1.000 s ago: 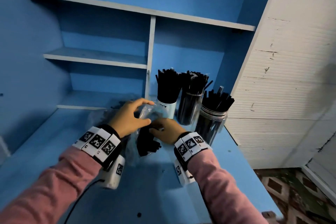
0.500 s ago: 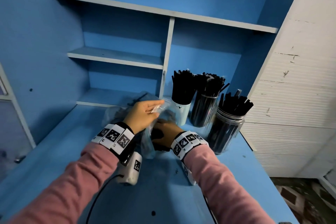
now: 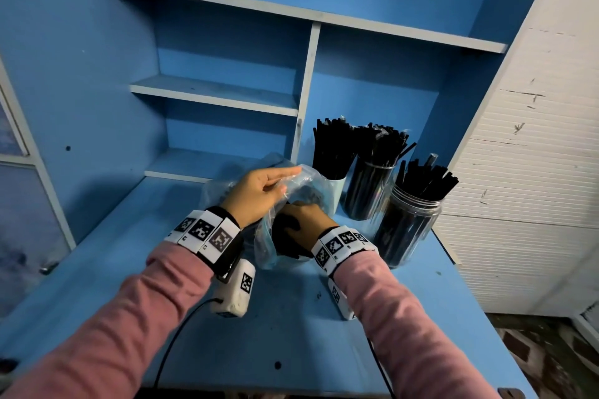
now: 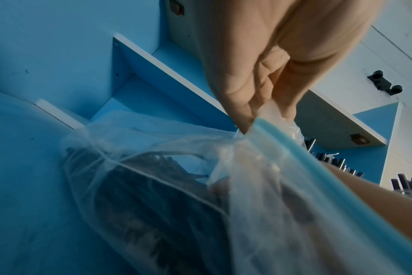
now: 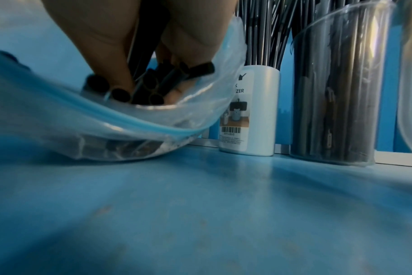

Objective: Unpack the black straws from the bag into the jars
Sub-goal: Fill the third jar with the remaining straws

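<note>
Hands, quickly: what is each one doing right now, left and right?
Left hand: pinches the rim of the clear bag, holding it open.
Right hand: inside the bag, gripping a bundle of black straws.

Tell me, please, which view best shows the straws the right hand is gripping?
The right wrist view: the black straws sit in the right hand, open ends visible inside the bag. The head view shows only a dark bunch; the left wrist view blurs them through plastic.

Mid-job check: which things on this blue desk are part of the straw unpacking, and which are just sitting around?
Part of the job: plastic bag, pinched by left hand; black straws, gripped by right hand; white cup; two clear jars.

Just there: shelves; white cabinet.
</note>
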